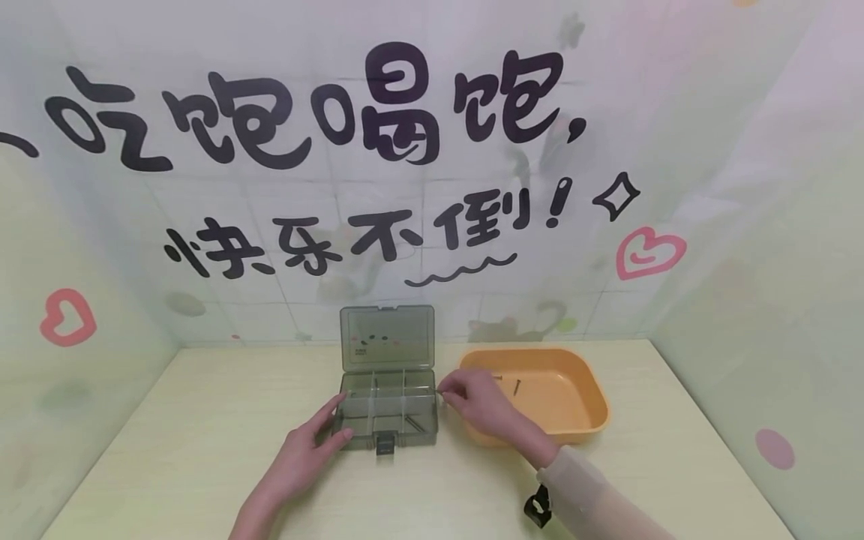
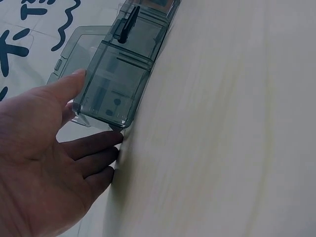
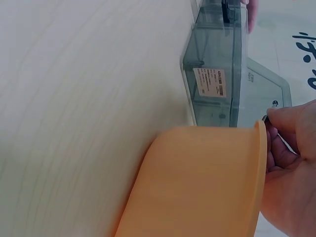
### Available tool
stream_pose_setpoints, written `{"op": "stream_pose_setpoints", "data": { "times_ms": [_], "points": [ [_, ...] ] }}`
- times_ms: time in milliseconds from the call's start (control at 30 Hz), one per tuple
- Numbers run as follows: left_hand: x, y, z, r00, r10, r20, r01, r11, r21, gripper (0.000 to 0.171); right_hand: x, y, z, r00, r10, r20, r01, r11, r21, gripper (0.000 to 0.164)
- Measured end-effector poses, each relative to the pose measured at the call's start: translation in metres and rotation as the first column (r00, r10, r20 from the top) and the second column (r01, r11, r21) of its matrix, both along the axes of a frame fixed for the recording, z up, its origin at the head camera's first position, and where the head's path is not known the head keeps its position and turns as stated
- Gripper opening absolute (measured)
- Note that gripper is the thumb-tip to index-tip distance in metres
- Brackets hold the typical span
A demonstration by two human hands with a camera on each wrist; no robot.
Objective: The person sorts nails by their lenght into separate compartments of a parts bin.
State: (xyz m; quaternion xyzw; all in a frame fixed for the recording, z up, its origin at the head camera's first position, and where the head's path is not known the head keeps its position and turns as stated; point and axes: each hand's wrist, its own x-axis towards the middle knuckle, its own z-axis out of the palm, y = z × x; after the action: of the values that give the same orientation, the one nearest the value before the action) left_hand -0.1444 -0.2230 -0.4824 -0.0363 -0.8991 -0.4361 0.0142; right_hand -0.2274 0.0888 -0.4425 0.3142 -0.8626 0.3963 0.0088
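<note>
A grey see-through compartment box [image 1: 423, 441] stands on the table with its lid [image 1: 388, 337] raised at the back. Several screws lie inside, among them a screw [image 1: 414, 424] in the front right compartment. My left hand [image 1: 305, 451] rests on the box's left end, thumb at the front rim, fingers fairly straight along the side. Just right of the box, my right hand [image 1: 481, 401] pinches a small screw between thumb and fingertips, mostly hidden by them. In the right wrist view this hand [image 3: 291, 143] is beside the orange tray's rim [image 3: 260, 163].
The orange tray [image 1: 594, 390] sits close to the box's right side, holding a few loose screws [image 1: 517, 387]. A black strap-like thing [image 1: 538, 507] shows by the right sleeve [image 1: 580, 484]. A printed wall [image 1: 378, 180] closes off the table's back.
</note>
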Motion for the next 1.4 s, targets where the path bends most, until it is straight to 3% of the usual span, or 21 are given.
{"op": "stream_pose_setpoints", "data": {
  "times_ms": [200,467,733,1000,1400],
  "points": [
    [0.002,0.002,-0.001,1.0,0.008,0.013,-0.008,1.0,-0.002,0.067,0.002,-0.005,0.001,1.0,-0.005,-0.023,0.005,1.0,-0.007,0.011],
    [0.005,0.004,0.002,0.999,0.02,0.048,-0.02,1.0,-0.008,0.067,0.007,-0.011,0.008,1.0,0.009,0.011,-0.009,1.0,-0.018,0.012],
    [0.007,0.005,0.001,0.999,0.023,0.044,-0.023,1.0,-0.001,0.068,0.012,-0.024,0.008,0.999,0.038,0.024,-0.039,0.998,0.044,0.01],
    [0.007,0.006,-0.002,0.999,0.021,0.038,-0.021,1.0,0.006,0.069,0.021,-0.035,0.01,1.0,-0.008,-0.004,0.009,0.993,0.12,0.011],
    [0.011,0.009,-0.003,1.0,0.023,0.02,-0.024,1.0,0.008,0.068,0.021,-0.036,0.004,1.0,-0.017,-0.002,0.017,0.998,0.067,0.012]
  ]
}}
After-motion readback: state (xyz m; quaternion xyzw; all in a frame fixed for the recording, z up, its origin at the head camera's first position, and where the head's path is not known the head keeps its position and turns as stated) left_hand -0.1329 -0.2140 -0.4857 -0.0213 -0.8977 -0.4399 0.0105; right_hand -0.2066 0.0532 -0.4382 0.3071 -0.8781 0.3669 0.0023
